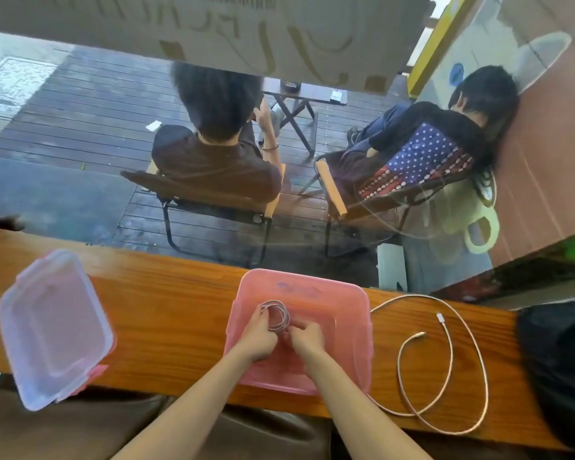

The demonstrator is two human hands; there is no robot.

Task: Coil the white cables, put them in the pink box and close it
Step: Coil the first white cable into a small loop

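Note:
The pink box [349, 307] stands open on the wooden counter in front of me. Above its inside, my left hand [258, 336] grips a coiled white cable [277, 315], held in a small ring. My right hand [306, 335] pinches the same coil at its lower right side. A second white cable [452, 356] lies loose in a wide loop on the counter to the right of the box, both plugs visible near its middle. The clear lid [52, 327] with pink clips lies upside down at the left.
The wooden counter [180, 310] runs along a window. A dark bag [561, 370] sits at the counter's right end. Beyond the glass, two people sit in folding chairs on a deck.

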